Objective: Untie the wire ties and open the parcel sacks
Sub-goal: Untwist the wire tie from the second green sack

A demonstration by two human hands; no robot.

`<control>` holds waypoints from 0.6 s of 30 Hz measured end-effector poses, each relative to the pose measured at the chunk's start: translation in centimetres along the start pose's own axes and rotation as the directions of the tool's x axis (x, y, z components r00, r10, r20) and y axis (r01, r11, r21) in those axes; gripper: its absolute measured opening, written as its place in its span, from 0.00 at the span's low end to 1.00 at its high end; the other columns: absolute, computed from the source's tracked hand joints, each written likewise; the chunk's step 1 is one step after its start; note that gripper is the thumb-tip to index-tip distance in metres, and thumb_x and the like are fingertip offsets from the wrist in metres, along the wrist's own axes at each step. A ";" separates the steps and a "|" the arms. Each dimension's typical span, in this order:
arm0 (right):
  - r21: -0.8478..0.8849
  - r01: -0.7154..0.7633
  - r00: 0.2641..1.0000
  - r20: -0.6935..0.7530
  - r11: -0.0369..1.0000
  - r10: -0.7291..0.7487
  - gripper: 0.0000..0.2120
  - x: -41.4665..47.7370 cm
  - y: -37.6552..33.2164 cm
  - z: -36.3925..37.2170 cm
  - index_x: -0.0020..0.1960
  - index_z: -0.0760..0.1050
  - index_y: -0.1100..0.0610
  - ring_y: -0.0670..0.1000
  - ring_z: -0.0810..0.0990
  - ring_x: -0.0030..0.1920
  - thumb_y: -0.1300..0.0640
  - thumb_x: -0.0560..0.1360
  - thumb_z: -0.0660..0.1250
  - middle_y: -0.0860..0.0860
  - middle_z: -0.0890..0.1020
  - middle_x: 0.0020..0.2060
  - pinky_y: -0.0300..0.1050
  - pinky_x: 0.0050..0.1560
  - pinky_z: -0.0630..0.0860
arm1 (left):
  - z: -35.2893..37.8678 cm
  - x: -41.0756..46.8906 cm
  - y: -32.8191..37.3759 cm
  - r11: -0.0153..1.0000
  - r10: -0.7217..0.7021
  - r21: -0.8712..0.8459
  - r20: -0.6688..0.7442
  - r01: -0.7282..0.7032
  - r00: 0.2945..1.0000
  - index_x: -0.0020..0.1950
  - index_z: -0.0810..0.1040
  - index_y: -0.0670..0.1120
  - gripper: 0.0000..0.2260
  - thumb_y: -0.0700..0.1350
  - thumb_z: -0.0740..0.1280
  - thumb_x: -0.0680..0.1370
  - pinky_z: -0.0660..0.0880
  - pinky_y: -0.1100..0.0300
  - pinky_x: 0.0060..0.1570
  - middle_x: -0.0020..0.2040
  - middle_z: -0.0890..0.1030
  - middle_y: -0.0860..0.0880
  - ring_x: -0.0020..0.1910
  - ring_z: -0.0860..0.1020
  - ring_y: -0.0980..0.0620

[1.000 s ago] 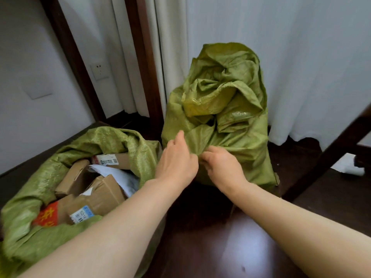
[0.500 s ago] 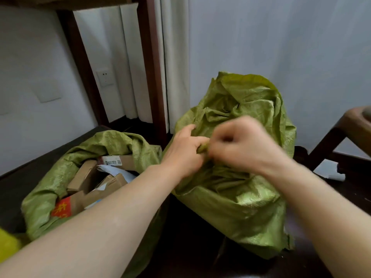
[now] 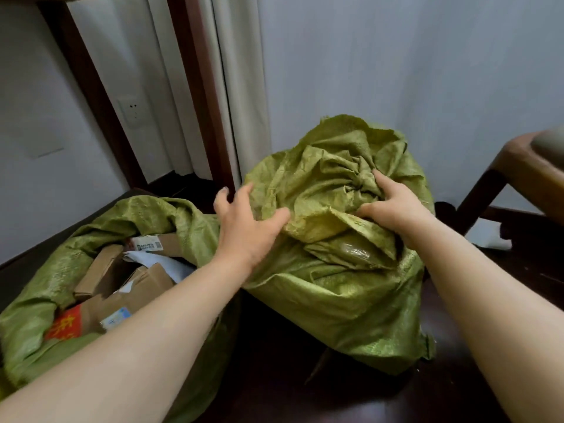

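A closed green woven sack (image 3: 351, 300) stands on the dark floor, tilted toward me, its top gathered into a bunched neck (image 3: 357, 175). I cannot make out a wire tie in the folds. My right hand (image 3: 393, 209) grips the gathered fabric just right of the neck, its fingers curled into it. My left hand (image 3: 244, 224) lies spread on the sack's left shoulder, thumb pressing a fold. To the left, a second green sack (image 3: 171, 212) lies open, showing several cardboard parcels (image 3: 137, 285).
A wooden chair (image 3: 518, 169) stands close on the right with white paper (image 3: 494, 241) on the floor beneath it. A dark wooden post (image 3: 204, 102) and a pale curtain (image 3: 244, 87) rise behind the sacks. A wall socket (image 3: 132, 112) is at the left.
My hands, pinched together at the sack's front, have moved apart. The right hand now grips by the bunched neck and the left lies spread on the sack's left side. The sack leans nearer.
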State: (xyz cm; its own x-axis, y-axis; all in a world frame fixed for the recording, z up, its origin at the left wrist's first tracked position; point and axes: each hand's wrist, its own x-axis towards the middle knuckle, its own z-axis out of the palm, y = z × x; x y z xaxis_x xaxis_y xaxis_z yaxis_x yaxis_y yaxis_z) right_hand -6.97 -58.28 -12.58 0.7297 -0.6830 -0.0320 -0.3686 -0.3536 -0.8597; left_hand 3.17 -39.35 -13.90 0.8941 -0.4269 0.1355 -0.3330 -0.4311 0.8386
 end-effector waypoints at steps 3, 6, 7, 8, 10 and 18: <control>0.202 -0.029 0.999 -0.033 0.979 0.037 0.22 -0.5 0.4 0.2 0.64 0.74 0.48 0.49 0.79 0.52 0.63 0.73 0.61 0.46 0.80 0.52 0.47 0.56 0.77 | 1.0 1.1 1.3 0.998 -0.058 0.025 -0.014 0.059 0.998 0.72 0.64 0.46 0.33 0.48 0.71 0.69 0.65 0.54 0.67 0.70 0.67 0.46 0.67 0.68 0.46; 0.409 -0.233 0.972 0.137 0.882 0.193 0.15 -1.3 0.5 0.0 0.55 0.80 0.55 0.53 0.81 0.43 0.53 0.73 0.61 0.52 0.83 0.42 0.48 0.47 0.78 | 2.9 0.6 4.0 0.985 0.163 -0.069 0.087 -0.157 0.983 0.64 0.76 0.46 0.21 0.35 0.64 0.71 0.72 0.56 0.62 0.58 0.80 0.49 0.58 0.77 0.50; 0.510 -0.299 0.947 0.263 0.806 0.185 0.19 -1.5 0.6 -0.3 0.55 0.79 0.58 0.57 0.82 0.43 0.46 0.73 0.60 0.55 0.84 0.42 0.49 0.47 0.78 | 3.6 0.2 4.9 0.970 0.241 -0.072 0.140 -0.233 0.960 0.65 0.75 0.46 0.22 0.34 0.62 0.72 0.70 0.57 0.64 0.60 0.80 0.48 0.61 0.76 0.50; 0.592 -0.343 0.920 0.368 0.729 0.135 0.26 -1.7 0.6 -0.7 0.55 0.79 0.59 0.59 0.83 0.45 0.39 0.71 0.60 0.58 0.84 0.44 0.51 0.48 0.78 | 4.5 -0.5 5.8 0.949 0.313 -0.030 0.200 -0.313 0.929 0.67 0.73 0.46 0.24 0.35 0.61 0.72 0.65 0.60 0.67 0.64 0.77 0.48 0.65 0.73 0.50; 0.688 -0.337 0.896 0.444 0.643 -0.005 0.37 -1.8 0.8 -1.4 0.57 0.79 0.59 0.59 0.83 0.52 0.30 0.65 0.59 0.59 0.84 0.51 0.54 0.51 0.79 | 6.3 -1.7 6.6 0.862 0.438 0.097 0.352 -0.498 0.827 0.69 0.71 0.45 0.25 0.41 0.60 0.71 0.59 0.63 0.69 0.69 0.72 0.47 0.70 0.66 0.50; 0.673 -0.171 0.981 0.046 0.720 0.190 0.06 -1.0 2.7 0.7 0.46 0.80 0.63 0.54 0.83 0.35 0.64 0.69 0.72 0.58 0.83 0.40 0.50 0.42 0.82 | 8.0 -4.8 4.0 0.632 0.664 0.093 0.447 -0.769 0.600 0.52 0.83 0.40 0.23 0.51 0.55 0.70 0.69 0.59 0.62 0.53 0.83 0.45 0.58 0.74 0.52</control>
State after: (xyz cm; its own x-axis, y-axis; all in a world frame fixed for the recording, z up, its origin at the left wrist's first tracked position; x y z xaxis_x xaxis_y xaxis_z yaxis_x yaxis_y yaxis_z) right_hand -8.23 -58.08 -15.22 0.6723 -0.7073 -0.2184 -0.0028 0.2926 -0.9562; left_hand -4.88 -45.39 -15.39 0.1811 -0.8974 0.4024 -0.9261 -0.0179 0.3768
